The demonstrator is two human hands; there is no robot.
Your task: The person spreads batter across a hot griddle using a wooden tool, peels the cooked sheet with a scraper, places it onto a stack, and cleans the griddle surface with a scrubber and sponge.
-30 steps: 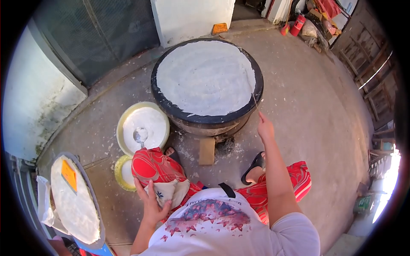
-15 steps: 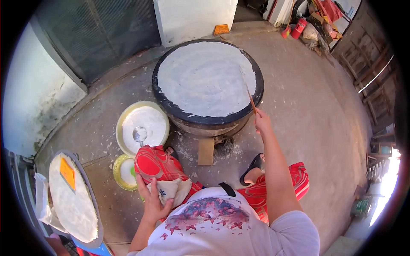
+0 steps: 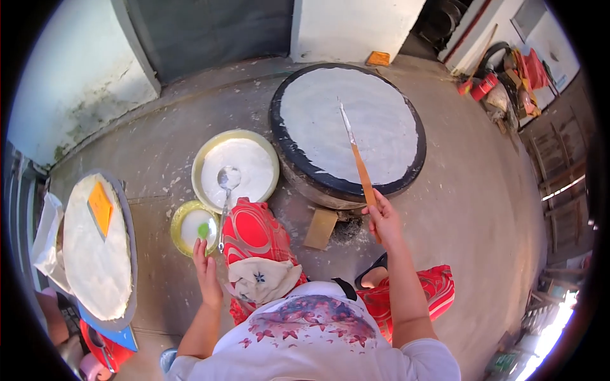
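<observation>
Right hand point(image 3: 384, 219): grip closed around the handle of the spatula point(image 3: 361, 166), its blade over the white layer point(image 3: 330, 111) inside the griddle's black rim point(image 3: 305, 166). Left hand point(image 3: 206, 273): grip released, fingers extended near the small bowl point(image 3: 176, 232). The large bowl point(image 3: 271, 149) stands near the griddle's left edge; floor point(image 3: 473, 209) extends rightward from the griddle and between bowls and tray point(image 3: 131, 254).

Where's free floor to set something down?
Widest bare floor: right of the griddle, out toward the wooden panel. Smaller: between round board and small bowl. Crowded: left of the griddle, with large bowl, small bowl, spoon, left knee, left hand.
</observation>
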